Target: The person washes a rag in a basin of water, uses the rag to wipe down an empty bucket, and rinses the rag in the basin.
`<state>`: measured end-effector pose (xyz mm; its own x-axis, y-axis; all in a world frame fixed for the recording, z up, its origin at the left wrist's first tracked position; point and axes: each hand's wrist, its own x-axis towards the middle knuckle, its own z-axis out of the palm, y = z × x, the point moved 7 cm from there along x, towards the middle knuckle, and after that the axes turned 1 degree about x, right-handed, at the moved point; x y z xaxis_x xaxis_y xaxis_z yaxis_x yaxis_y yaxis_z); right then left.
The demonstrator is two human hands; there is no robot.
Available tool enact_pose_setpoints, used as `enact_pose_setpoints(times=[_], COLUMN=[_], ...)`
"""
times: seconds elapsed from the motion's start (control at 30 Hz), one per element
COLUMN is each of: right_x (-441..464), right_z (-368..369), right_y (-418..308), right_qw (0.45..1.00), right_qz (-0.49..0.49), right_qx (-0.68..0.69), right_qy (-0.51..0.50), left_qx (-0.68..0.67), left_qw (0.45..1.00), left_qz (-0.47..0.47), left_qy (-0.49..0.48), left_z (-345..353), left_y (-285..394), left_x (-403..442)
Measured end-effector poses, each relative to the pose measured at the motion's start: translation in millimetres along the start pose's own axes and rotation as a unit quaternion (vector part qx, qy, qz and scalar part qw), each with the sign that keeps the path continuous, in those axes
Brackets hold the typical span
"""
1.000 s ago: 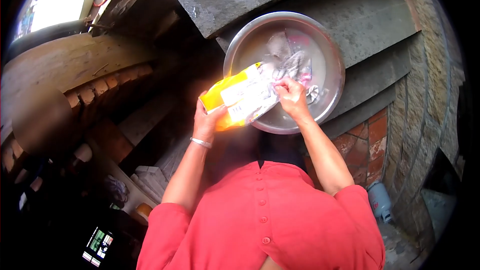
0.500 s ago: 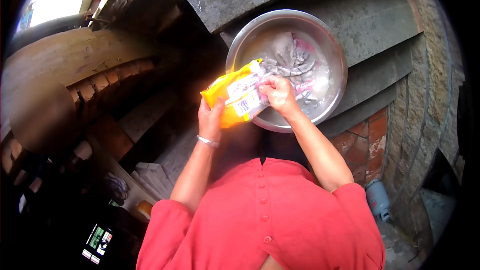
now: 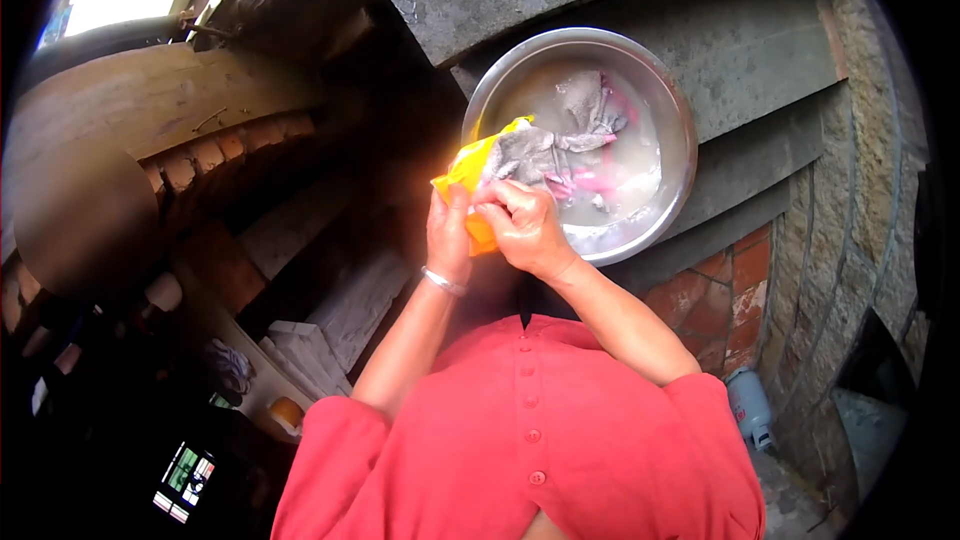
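Note:
My left hand (image 3: 450, 235) holds a yellow plastic packet (image 3: 466, 166) by its near left side, above the left rim of a metal basin (image 3: 682, 155). My right hand (image 3: 528, 230) is closed on the end of a wet grey cloth (image 3: 522, 155) with pink parts. The cloth lies across the packet and covers most of its printed face. From there it trails down into cloudy water (image 3: 635, 202) in the basin. The fingers of both hands nearly meet at the packet, and the right fingertips are partly hidden.
The basin rests by curved grey concrete steps (image 3: 740, 50). A stone wall (image 3: 800, 270) rises on the right, with red paving (image 3: 715, 305) and a small grey-blue gas cylinder (image 3: 748, 406) near it. Pale blocks (image 3: 310, 350) lie at left.
My right hand has drawn the cloth toward me over the packet, hiding its label. My left hand and the packet have shifted slightly right.

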<state>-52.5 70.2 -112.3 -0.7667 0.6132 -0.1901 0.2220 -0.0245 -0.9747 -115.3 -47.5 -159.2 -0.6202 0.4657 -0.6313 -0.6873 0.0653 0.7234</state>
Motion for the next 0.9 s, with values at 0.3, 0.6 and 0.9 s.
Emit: enact_pose_setpoints(times=[0.3,0.6,0.9], right_x=[12.1,24.7,10.7], right_z=[-4.7,-7.6,7.8], right_y=[-28.4,8.7,10.6], right_qw=[0.997,0.990,0.992], right_qz=[-0.050,0.116,0.081], right_qx=[-0.013,0.011,0.099], right_qy=[-0.065,-0.085,-0.012], left_qx=[0.260,0.128,0.081], left_qw=[0.961,0.986,0.995], left_qz=[0.042,0.045,0.058], left_qy=[-0.085,-0.096,0.004], left_z=[9.7,3.7,-10.7], left_y=[11.2,12.1,26.7], left_x=[-4.7,-2.9,10.5])
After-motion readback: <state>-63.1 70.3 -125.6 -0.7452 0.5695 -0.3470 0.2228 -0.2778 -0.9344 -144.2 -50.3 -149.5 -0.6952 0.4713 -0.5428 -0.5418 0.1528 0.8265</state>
